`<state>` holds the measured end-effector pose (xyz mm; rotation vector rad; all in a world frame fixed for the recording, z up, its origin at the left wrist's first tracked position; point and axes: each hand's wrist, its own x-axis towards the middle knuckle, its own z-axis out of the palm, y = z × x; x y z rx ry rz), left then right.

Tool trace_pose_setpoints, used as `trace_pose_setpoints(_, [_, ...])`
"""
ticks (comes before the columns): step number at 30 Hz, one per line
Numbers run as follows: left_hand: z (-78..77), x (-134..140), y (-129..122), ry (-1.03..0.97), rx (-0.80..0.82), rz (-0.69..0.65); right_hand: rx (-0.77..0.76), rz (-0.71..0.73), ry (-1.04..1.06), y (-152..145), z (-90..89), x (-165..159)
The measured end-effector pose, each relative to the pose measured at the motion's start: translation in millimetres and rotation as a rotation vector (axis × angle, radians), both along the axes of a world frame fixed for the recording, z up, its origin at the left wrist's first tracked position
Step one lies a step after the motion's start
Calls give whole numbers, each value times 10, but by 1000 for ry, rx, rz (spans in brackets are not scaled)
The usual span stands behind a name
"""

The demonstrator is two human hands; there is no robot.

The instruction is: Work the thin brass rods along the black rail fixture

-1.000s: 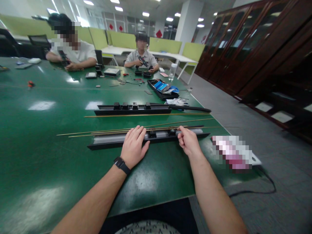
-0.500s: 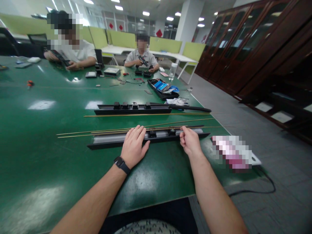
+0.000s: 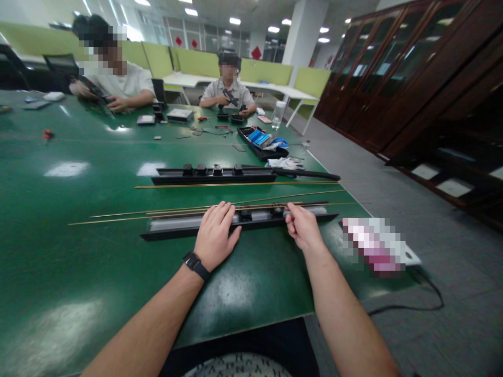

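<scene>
Across the green table lies a black rail with a silver channel, two small black blocks in its middle part. Several thin brass-coloured rods run lengthwise along its far side. My left hand rests flat over the rods and rail, fingers stretched out and thumb apart. Near the rail's right part, my right hand pinches a thin brass rod between thumb and forefinger, the other fingers curled. That rod passes under my left hand and sticks out well past the rail's left end.
Behind lie another rail with several black blocks, loose rods, white gloves and a black tray holding blue items. A blurred pink and white object sits by the right edge. Two people work across the table.
My right hand has shifted slightly left, and the pinched rod has slid left, its left end now farther out. My left hand and the rail have stayed in place.
</scene>
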<state>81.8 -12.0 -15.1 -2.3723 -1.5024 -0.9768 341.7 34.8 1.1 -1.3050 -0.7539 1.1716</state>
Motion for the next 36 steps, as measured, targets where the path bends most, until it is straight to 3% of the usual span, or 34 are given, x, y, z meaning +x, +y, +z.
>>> trace_pose_setpoints(5, [-6,2,-1,3,-3,0,11,-133,32,3,-2,12])
trace_pose_setpoints(11, [-6,5,-2,-2,-3,-1,21,20,0,1,-43,2])
trace_pose_setpoints(16, [-1,6,-3,-7,-1,-3,34,-121,41,17,-47,16])
trace_pose_setpoints(22, [2,1,-5,-1,11,-1,21,25,-10,0,-34,-26])
trace_pose_setpoints(27, [15,7,-14,12,5,1,33,-110,33,7,-36,-5])
trace_pose_setpoints(32, [5,7,-8,9,8,1,14,37,-5,6,-63,-19])
trace_pose_setpoints(36, [-6,-1,-2,5,0,0,23,-81,23,9,-57,-9])
